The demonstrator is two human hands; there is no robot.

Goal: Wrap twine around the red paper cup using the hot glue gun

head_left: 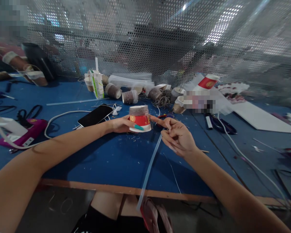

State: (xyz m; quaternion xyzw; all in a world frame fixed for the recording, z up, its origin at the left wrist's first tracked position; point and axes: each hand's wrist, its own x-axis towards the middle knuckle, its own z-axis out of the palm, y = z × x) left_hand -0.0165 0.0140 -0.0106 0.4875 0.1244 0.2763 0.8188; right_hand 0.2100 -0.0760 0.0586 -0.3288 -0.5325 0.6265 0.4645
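Note:
My left hand [123,124] grips a red and white paper cup [143,120], fingers around its left side and the green-nailed thumb across its front. Grey-brown cord [138,110] is wound in rings around the upper part of this cup. At the cup's right side, the outstretched index finger of my right hand [178,134] reaches its wall. The other right fingers are curled in with the thumb; whatever they may pinch is too small to make out. Below that hand, a translucent glue stick [150,170] slants across the table's front edge.
A phone [96,116], a white cable [60,115] and a purple power strip [26,132] lie left. Behind are several cord-wrapped cups [130,96], a drink carton [97,84] and glue sticks [131,80]. Scissors [224,126] and white board [262,116] lie right. Perforated metal [145,42] stands behind.

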